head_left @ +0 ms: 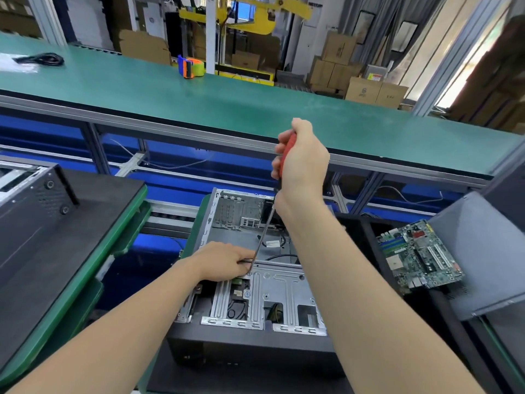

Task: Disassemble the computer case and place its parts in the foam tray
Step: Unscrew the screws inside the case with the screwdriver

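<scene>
Evidently a screw on the drive bracket of the computer case, lying open at lower centre of the frame, is being undone; steady turning, then lifting the screw, is judged next. The screwdriver handle is clenched by the right grip, its tip pinched by the left grip.

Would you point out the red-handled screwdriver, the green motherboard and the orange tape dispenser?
Red-handled screwdriver (263,237): head view, middle of its metal shaft.
Green motherboard (419,257): head view, centre of the board.
Orange tape dispenser (188,69): head view, its orange body.
</scene>
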